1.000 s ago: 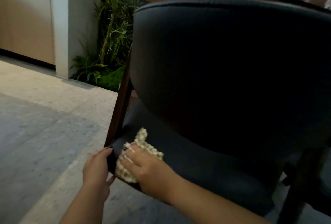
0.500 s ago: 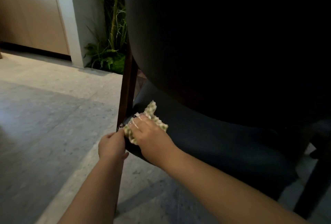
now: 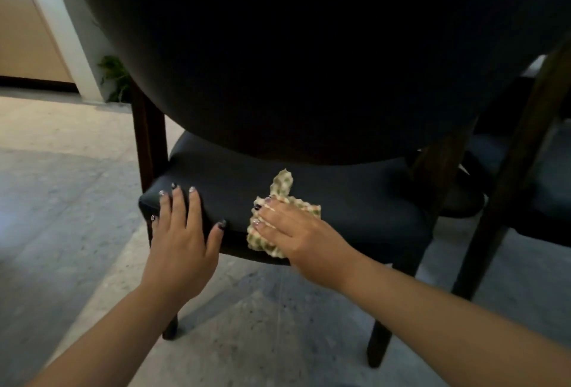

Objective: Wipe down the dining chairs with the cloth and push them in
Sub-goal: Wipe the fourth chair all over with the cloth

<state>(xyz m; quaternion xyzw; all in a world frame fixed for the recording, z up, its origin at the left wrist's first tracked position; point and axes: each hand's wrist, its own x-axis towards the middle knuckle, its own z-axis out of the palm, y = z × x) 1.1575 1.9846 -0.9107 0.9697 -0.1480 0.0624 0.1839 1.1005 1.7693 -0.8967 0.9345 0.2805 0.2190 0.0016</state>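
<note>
Cloth (image 3: 282, 213) and right hand (image 3: 296, 238) farther along seat (image 3: 355, 201), away from corner.

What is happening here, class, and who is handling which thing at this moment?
A person is wiping a dining chair. The right hand presses a patterned cloth flat against the rear edge of the dark seat cushion, below the backrest. The left hand rests with straight fingers on the cushion's left corner, apparently steadying the chair. A second chair stands to the right.

Your way over the seat (image 3: 355, 198) is capped by the low backrest (image 3: 309, 56), walled by dark posts (image 3: 145, 151) either side, leaving floor (image 3: 55, 207) open leftward.
</note>
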